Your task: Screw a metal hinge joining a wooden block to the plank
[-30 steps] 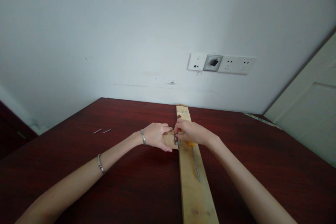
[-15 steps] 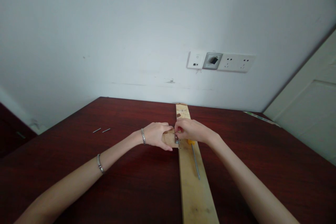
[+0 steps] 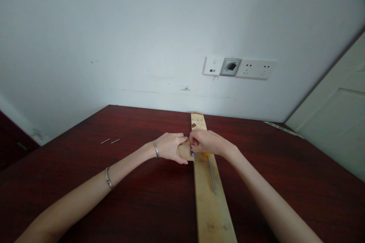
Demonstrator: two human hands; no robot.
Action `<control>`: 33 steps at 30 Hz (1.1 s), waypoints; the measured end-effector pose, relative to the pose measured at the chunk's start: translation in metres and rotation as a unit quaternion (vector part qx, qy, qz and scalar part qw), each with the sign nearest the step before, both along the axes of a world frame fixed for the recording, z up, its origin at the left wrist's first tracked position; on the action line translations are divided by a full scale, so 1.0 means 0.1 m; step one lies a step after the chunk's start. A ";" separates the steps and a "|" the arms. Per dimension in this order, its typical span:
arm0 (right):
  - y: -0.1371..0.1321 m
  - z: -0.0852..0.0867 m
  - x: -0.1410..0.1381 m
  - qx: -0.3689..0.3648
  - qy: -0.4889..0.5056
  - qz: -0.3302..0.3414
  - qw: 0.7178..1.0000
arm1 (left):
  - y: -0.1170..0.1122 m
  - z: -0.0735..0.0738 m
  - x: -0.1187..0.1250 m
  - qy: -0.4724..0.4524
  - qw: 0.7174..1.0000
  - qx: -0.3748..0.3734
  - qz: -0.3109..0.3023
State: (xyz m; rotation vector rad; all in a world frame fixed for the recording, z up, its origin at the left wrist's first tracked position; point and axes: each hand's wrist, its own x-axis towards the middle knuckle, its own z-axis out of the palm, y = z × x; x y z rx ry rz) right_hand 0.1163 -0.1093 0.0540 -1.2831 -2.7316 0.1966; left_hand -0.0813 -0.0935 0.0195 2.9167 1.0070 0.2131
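Note:
My left hand (image 3: 170,147) grips a short wood block (image 3: 184,151), thumb on its near side and fingers over the far side. The block sits against the left edge of a long pale wooden board (image 3: 209,209). A small metal bracket (image 3: 192,154) shows where block and board meet. Over that bracket my right hand (image 3: 207,141) is closed in a pinch; what its fingertips hold is too small and hidden to make out. Under the right hand, a screwdriver (image 3: 212,176) rests on the board, its yellow handle mostly covered and its shaft pointing toward me.
Two screws or nails (image 3: 110,141) lie on the dark red table (image 3: 137,201) to the left. Behind the table is a white wall with socket plates (image 3: 256,69). A flat green-and-white strip (image 3: 283,129) lies at the far right edge, near a pale door (image 3: 342,121).
Almost nothing differs. The right fingers have shifted very slightly at the bracket, while the left hand keeps its hold on the block.

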 end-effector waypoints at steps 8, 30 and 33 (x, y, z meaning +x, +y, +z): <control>-0.03 0.00 -0.02 0.038 -0.001 -0.011 0.999 | 0.03 -0.03 -0.01 -0.036 0.999 0.029 0.001; -0.04 0.07 0.00 0.013 0.021 0.016 1.000 | -0.01 0.03 -0.01 -0.024 0.999 0.043 -0.009; -0.05 0.09 0.00 0.010 0.014 0.012 1.000 | -0.04 0.06 0.01 -0.005 0.999 0.053 -0.002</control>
